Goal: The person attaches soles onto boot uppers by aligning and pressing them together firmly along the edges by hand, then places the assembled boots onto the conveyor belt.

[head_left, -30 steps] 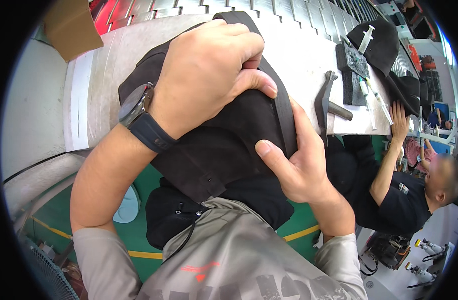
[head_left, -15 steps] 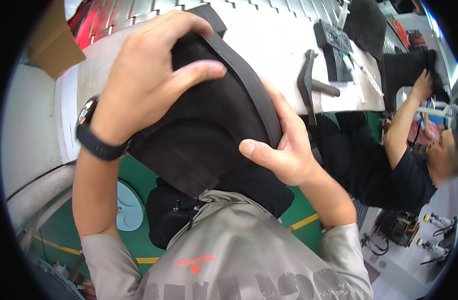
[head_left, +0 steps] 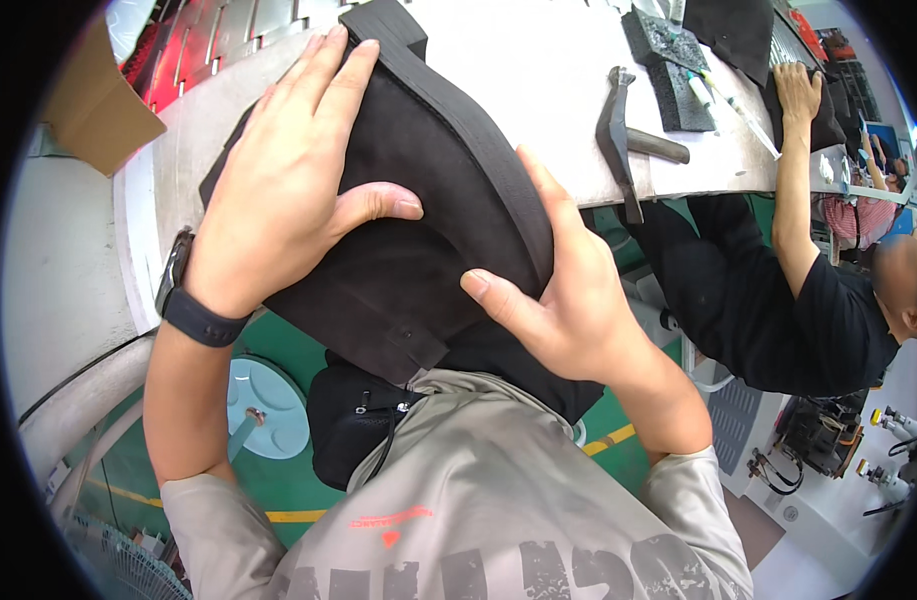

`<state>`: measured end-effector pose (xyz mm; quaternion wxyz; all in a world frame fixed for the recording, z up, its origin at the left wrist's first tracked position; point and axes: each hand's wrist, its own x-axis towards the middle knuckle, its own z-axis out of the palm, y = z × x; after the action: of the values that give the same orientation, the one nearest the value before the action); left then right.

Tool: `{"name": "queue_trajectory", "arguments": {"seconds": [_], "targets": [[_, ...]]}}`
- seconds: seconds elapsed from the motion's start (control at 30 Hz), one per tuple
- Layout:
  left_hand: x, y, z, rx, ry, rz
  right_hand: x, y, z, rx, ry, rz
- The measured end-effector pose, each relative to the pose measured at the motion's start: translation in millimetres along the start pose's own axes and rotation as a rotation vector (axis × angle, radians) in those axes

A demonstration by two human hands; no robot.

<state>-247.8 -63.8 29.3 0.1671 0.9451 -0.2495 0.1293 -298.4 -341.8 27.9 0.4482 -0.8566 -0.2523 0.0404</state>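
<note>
A black boot (head_left: 378, 300) lies on its side in front of me, its thick sole (head_left: 478, 130) curving along the far right and its heel (head_left: 393, 30) at the top. Flat along the boot's left side rests my left hand (head_left: 288, 180), fingers stretched towards the heel and thumb apart on the dark upper. My right hand (head_left: 568, 280) grips the toe end, thumb on the upper and fingers behind the sole, partly hidden. The boot's shaft points down towards my body, over the worktable's (head_left: 538, 60) near edge.
Right of the boot lies a hammer (head_left: 612, 135), near a black foam block (head_left: 678, 95) and syringes (head_left: 748, 125). A co-worker's hand (head_left: 798, 92) is on dark material at the far right. Metal slats (head_left: 238, 35) run behind; a cardboard box (head_left: 98, 110) stands left, a light-blue stool (head_left: 283, 400) below.
My left hand has straightened from fingers curled over the sole near the heel to lying flat on the boot's side. The right hand keeps its hold. The co-worker's arm has moved up.
</note>
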Motion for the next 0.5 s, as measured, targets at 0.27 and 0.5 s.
{"name": "queue_trajectory", "arguments": {"seconds": [0.27, 0.5], "targets": [[20.2, -65.0, -27.8, -0.244, -0.181, -0.282, 11.3, -9.7, 3.7, 0.033, 0.005, 0.068], [45.9, -83.8, -39.6, -0.951, -0.401, -0.327, 5.5, 17.9, 11.2, -0.063, 0.115, -0.214]]}}
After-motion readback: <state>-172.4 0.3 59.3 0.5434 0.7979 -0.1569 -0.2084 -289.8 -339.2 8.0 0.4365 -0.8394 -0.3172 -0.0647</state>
